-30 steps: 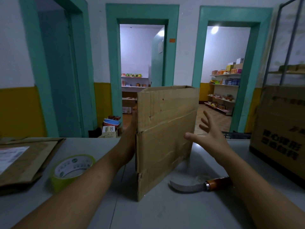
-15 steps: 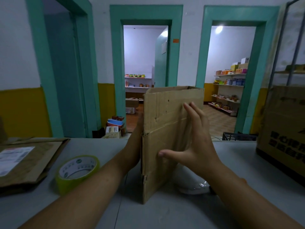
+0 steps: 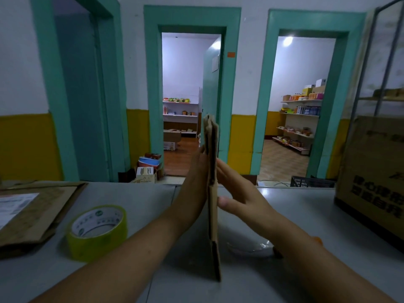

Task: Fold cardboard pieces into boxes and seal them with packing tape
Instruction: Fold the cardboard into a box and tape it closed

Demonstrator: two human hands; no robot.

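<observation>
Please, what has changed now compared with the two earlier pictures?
The cardboard piece turned from face-on to edge-on to the camera and now looks pressed flat. The right hand, apart from it a second ago, came onto its right side with straight fingers. The left hand presses the other side. The tape roll and the large box stayed in place.

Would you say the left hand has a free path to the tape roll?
Probably yes: the tape roll lies on the left hand's side of the upright cardboard, with bare table between, though that hand is pressing flat against the cardboard.
</observation>
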